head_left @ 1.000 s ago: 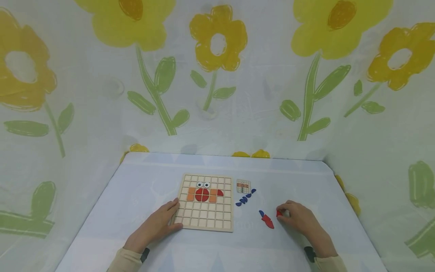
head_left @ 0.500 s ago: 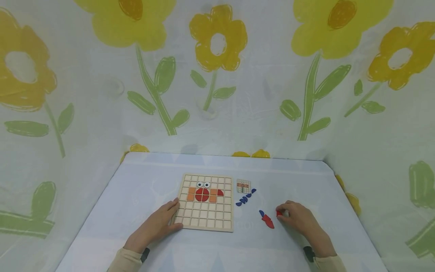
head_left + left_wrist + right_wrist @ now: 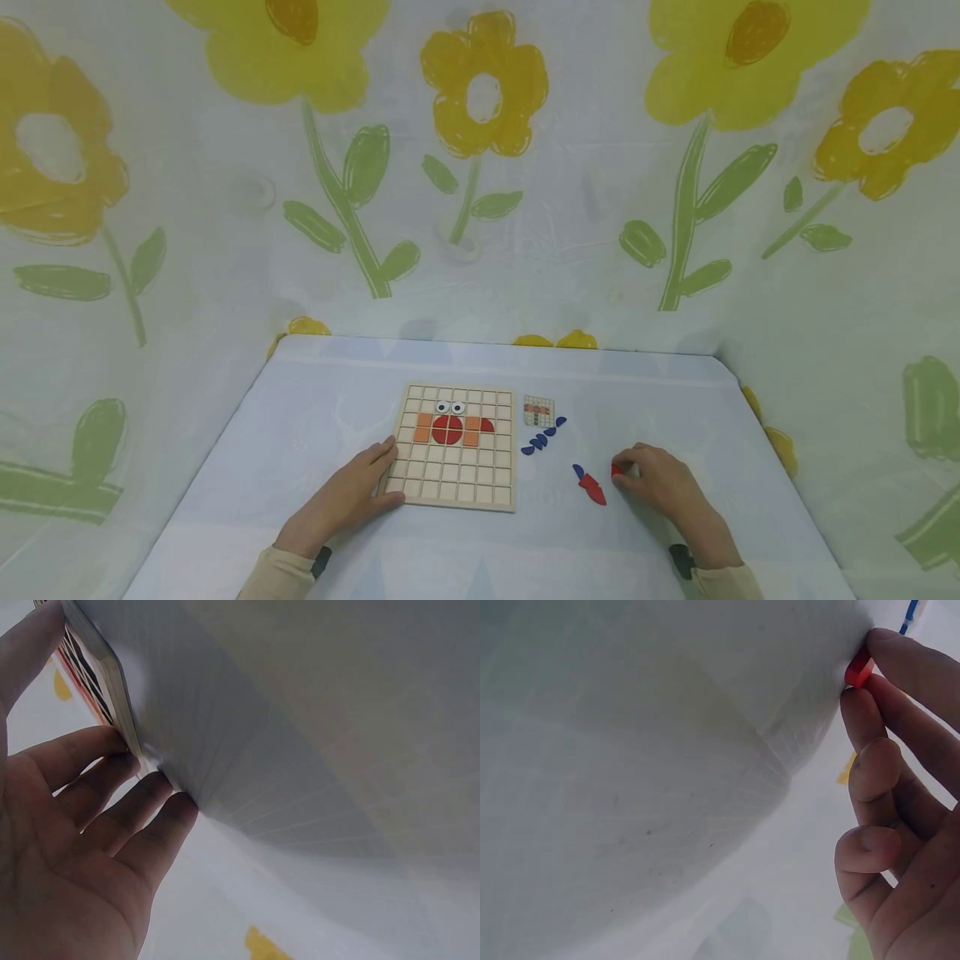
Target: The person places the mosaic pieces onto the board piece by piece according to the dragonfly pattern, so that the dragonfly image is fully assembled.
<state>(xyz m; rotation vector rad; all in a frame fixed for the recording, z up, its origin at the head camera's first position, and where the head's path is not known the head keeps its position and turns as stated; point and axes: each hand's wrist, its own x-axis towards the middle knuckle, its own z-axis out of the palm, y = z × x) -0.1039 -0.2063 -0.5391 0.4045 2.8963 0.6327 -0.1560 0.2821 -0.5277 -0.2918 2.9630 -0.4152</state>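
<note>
My left hand (image 3: 348,493) lies at the left edge of a wooden grid board (image 3: 457,479), its fingers touching the rim and its thumb at the near corner. On the board are a red disc of quarter pieces (image 3: 447,430), orange squares (image 3: 422,428), two eye pieces and a red quarter at the right. Between thumb and fingertips, my right hand (image 3: 660,479) pinches a small red puzzle piece (image 3: 859,668) at the tabletop; its full shape is hidden. Left of that hand lie loose red pieces (image 3: 592,489) touching a blue one (image 3: 577,471).
Beside the board's right edge lies a small pattern card (image 3: 538,411), with several blue half-round pieces (image 3: 538,441) in a slanting row by it. The white table (image 3: 315,400) ends at a flower-printed cloth wall (image 3: 555,275) behind and at both sides.
</note>
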